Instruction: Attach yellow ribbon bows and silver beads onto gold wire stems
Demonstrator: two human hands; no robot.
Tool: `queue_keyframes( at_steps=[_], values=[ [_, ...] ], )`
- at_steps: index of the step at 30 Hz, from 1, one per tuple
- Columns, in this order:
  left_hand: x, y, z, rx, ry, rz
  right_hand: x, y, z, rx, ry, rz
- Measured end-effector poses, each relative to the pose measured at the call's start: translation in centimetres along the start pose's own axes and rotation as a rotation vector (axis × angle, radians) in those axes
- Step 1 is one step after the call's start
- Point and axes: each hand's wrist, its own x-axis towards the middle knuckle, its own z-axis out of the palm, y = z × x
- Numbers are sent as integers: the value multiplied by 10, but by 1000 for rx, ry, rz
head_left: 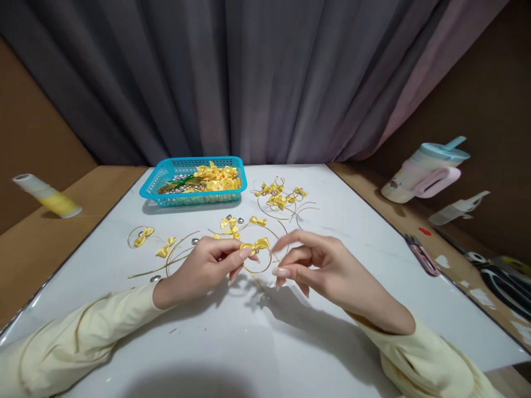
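Yellow bow (261, 243) with a gold wire (253, 277) bent into a loop sits at the centre of the frame, pinched between the thumb and forefinger of the left hand (219, 260).

At the far left, a white-and-yellow cylinder (50, 197) leans on the brown surface (93, 190) beside the white tabletop (166, 342). Left of centre on the tabletop lies a bow with a wire ring (143, 236), and just right of it a loose bow (166, 246) near curved wires. One silver bead (155, 278) lies close to the left wrist, partly hidden. In the upper left-centre stands a blue basket (191, 200), holding yellow bows (219, 178) on its right side and silver and green pieces on its left.

Beyond the left hand, more bows and silver beads lie near the middle. Further right and higher up is a cluster of bows and wires (282, 201).

Right of the held bow, the right hand (319, 265) has its fingers curved and its thumb apart from the forefinger, near the wire loop; whether a fingertip touches it, I cannot tell.

On the right side are pink-handled clippers (427, 262), a lidded cup (415, 171), a translucent bottle (454, 211) and black-handled scissors (500, 279).
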Motion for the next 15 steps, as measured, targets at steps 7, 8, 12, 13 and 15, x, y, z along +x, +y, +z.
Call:
queue_keyframes(
  at_steps=[7,8,12,13,15],
  values=[
    [-2,2,1,-42,27,-17,4,1,10,14,49,178],
    [-3,3,1,-56,32,-33,4,2,10,21,56,175],
    [-3,3,1,-165,46,-110,4,7,12,75,17,132],
    [-2,3,1,-197,41,-125,4,7,12,81,3,120],
    [-2,2,1,-249,27,-144,4,8,13,70,-4,101]
  ],
)
